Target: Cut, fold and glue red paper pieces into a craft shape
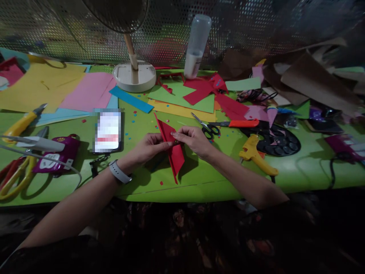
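Note:
Between my hands, a folded piece of red paper point(176, 156) is held up over the green tabletop, tilted on its long edge. My left hand point(155, 144) pinches it from the left side, thumb toward its middle. From the right, the fingertips of my right hand point(191, 137) press together at the same spot on the paper. Something small may be between those fingertips, but it is too small to name. Black-handled scissors point(210, 130) lie just beyond my right hand. A yellow glue gun point(258, 156) rests to the right of my right forearm.
A phone point(107, 131) and a purple box-like device point(58, 156) lie at left, near yellow-handled shears point(21, 179) and a cutter point(25, 121). Behind stand a fan point(134, 76) and a bottle point(197, 47). An orange cutter point(243, 123), black palette point(281, 140) and coloured paper sheets point(88, 89) surround the middle.

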Tool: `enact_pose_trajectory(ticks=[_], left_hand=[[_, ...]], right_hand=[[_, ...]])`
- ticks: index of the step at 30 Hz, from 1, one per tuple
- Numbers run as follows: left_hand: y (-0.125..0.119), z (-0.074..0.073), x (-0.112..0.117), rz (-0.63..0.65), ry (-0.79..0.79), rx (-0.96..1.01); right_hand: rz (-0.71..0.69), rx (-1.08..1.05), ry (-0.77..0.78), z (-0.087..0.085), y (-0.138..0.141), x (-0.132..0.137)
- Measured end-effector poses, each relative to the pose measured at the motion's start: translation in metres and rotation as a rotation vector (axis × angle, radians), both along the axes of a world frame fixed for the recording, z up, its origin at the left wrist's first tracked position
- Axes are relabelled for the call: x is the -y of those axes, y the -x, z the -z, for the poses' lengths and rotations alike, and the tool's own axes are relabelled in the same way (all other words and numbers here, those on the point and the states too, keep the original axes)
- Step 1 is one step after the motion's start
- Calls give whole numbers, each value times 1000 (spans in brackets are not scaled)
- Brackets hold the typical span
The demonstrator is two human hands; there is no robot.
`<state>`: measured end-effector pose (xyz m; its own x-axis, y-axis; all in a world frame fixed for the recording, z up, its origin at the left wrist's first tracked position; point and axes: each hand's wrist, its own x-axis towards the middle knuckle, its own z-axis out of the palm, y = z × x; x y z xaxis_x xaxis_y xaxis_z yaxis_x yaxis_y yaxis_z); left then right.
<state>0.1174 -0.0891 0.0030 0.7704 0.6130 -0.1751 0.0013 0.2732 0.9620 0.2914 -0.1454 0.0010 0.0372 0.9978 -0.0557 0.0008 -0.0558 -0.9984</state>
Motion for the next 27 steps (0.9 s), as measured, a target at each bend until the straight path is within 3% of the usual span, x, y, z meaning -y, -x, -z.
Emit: enact_pose_trajectory(ticks=[7, 14, 22, 27], left_hand=[[0, 1, 0, -89, 82, -14], [-1, 1, -3, -207, 12, 28], [4, -1, -7, -131, 143, -5], [7, 0, -8, -105, 163, -14]], right_hand=[[9, -6, 105, -11, -8, 0], [-89, 147, 7, -9, -4, 6], [-19, 77, 27, -1, -7, -1], [29, 176, -112, -5, -6, 4]])
